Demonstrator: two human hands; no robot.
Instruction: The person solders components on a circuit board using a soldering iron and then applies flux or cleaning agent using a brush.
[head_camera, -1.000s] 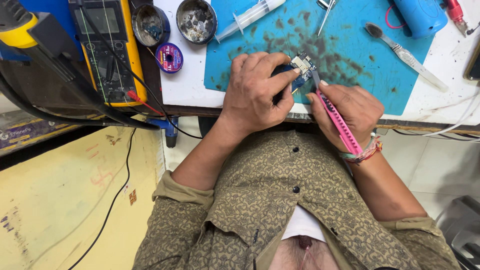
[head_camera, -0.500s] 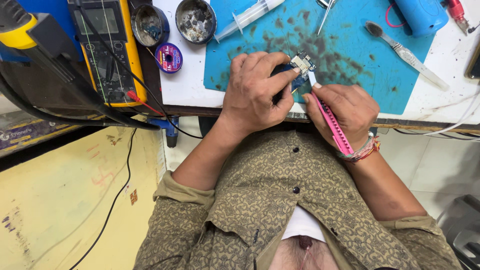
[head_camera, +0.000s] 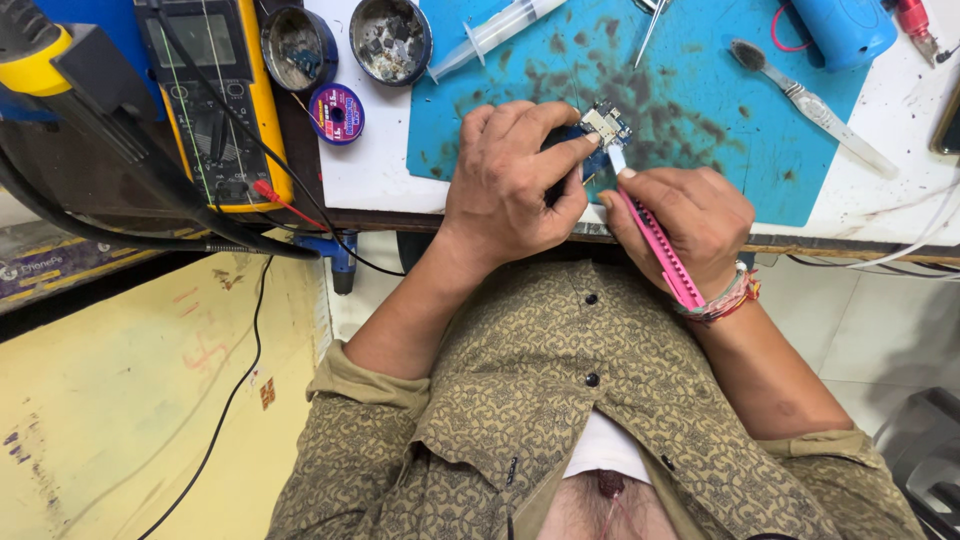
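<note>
My left hand (head_camera: 510, 185) grips a small circuit board (head_camera: 604, 124) over the near edge of a stained teal work mat (head_camera: 690, 110). Its fingers wrap the board, so only the metal-topped end shows. My right hand (head_camera: 685, 225) holds a pink-handled tool (head_camera: 655, 245) like a pen. The tool's pale tip touches the board just below the metal parts. Both hands sit close together at the bench's front edge.
A yellow multimeter (head_camera: 215, 90) with red and black leads lies at left, beside two round tins (head_camera: 390, 38) and a purple solder spool (head_camera: 336, 113). A syringe (head_camera: 495, 32), a brush (head_camera: 810, 100) and a blue cylinder (head_camera: 835, 30) rest on the mat.
The tool tip and the board have shifted slightly in my hands; both hands stay in the same place at the bench edge.
</note>
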